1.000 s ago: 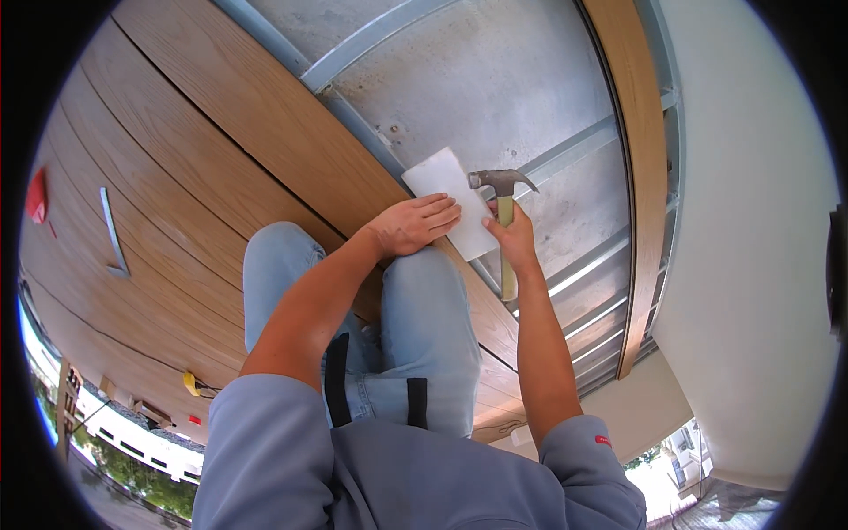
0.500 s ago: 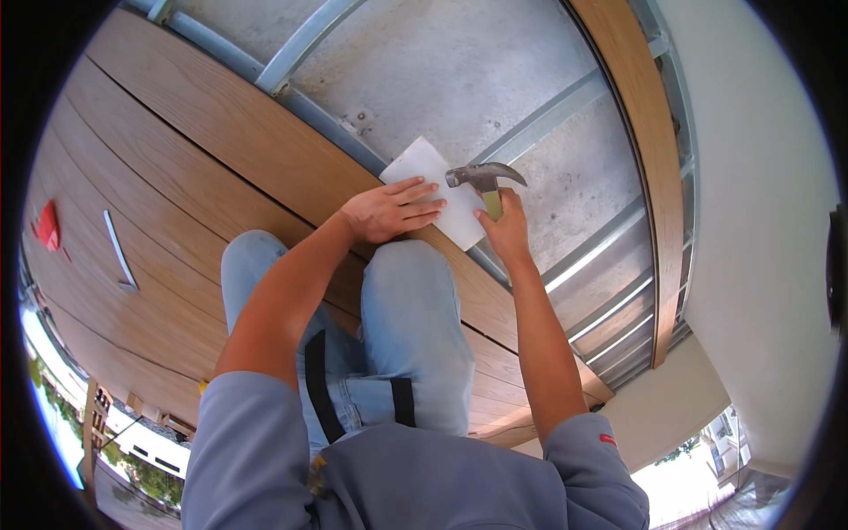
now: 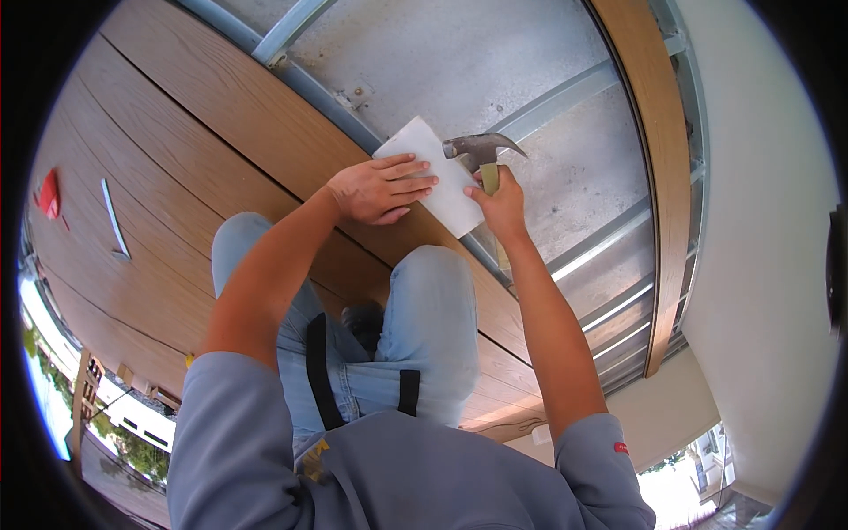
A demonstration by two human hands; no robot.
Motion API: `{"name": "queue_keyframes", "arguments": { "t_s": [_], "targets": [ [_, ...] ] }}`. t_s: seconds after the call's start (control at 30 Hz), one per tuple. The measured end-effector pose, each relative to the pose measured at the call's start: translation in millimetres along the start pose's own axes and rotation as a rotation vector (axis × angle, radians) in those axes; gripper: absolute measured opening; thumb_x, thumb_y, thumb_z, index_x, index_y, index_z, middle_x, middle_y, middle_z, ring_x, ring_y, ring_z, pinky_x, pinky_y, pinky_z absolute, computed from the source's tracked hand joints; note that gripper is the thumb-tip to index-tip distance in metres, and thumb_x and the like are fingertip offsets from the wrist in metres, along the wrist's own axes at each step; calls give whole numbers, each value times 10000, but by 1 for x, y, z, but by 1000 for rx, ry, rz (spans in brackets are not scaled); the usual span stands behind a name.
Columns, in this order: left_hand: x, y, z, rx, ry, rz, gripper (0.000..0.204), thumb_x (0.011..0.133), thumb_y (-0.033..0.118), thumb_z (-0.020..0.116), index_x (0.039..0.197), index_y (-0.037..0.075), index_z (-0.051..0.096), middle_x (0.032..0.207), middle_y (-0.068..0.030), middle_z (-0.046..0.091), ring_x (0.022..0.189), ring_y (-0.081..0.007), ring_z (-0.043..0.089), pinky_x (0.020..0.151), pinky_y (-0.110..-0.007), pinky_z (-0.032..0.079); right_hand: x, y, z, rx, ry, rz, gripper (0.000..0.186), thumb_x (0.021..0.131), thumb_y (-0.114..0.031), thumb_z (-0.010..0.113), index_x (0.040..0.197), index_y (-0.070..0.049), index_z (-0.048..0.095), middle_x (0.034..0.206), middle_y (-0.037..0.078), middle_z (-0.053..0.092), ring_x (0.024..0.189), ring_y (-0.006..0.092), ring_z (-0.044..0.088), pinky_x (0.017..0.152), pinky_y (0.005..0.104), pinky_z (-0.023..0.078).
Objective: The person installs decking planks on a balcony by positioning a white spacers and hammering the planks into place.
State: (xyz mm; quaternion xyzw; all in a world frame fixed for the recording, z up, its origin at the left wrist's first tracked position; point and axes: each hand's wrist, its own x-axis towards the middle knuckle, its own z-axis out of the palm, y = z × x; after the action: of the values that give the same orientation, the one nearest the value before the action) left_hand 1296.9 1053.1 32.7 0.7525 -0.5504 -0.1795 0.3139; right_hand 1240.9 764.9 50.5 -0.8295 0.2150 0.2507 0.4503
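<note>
A claw hammer (image 3: 481,148) with a dark steel head and a yellow-green handle is gripped upright in my right hand (image 3: 502,205). Its head is raised beside the far right side of a white flat block (image 3: 455,201). That block lies across the edge of a wood-grain deck board (image 3: 291,146) and overhangs the metal frame. My left hand (image 3: 380,189) rests on the block and the board edge, palm down, fingers stretched out and slightly spread.
Grey metal joists (image 3: 565,108) cross a concrete floor (image 3: 442,62) beyond the boards. A single board (image 3: 649,132) runs along the white wall (image 3: 751,177). On the decking at left lie a red object (image 3: 49,194) and a thin metal strip (image 3: 114,219).
My view has shifted a little, and my knees sit slightly farther apart. Both hands keep their places at the block, the hammer still in my right hand.
</note>
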Motion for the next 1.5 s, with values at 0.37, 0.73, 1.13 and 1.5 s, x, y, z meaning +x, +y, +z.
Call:
{"name": "queue_keyframes", "arguments": {
  "t_s": [0.37, 0.73, 1.13, 1.5],
  "targets": [
    [-3, 2, 5, 8, 12, -9, 551, 891, 201, 663, 1417, 58, 585, 1592, -43, 472, 1506, -256, 373, 1285, -460, 280, 4, -12, -23, -55, -89, 73, 287, 854, -166, 812, 1028, -1, 654, 918, 126, 717, 887, 249, 695, 830, 372, 540],
    [-5, 6, 18, 105, 48, 46, 555, 917, 218, 655, 1412, -14, 561, 1594, -82, 460, 1503, -263, 378, 1280, -430, 296, 13, -41, -76, -524, -378, 178, 379, 977, -297, 689, 1046, 55, 566, 741, 189, 663, 511, 246, 637, 460, 379, 510],
    [-19, 49, 40, 86, 131, -137, 644, 970, 321, 615, 1496, -16, 458, 1573, -140, 450, 1469, -261, 420, 1286, -394, 269, 67, -95, -172, -94, 161, 164, 294, 959, -215, 692, 1030, 48, 582, 643, 116, 581, 441, 177, 533, 412, 354, 422],
    [-23, 46, 40, 164, 79, -164, 689, 998, 388, 576, 1518, -38, 424, 1567, -135, 454, 1480, -253, 402, 1293, -382, 251, 49, -109, -128, -568, -200, 138, 244, 893, -123, 655, 1054, 54, 609, 701, 148, 636, 475, 253, 605, 440, 396, 482]
  ]
}}
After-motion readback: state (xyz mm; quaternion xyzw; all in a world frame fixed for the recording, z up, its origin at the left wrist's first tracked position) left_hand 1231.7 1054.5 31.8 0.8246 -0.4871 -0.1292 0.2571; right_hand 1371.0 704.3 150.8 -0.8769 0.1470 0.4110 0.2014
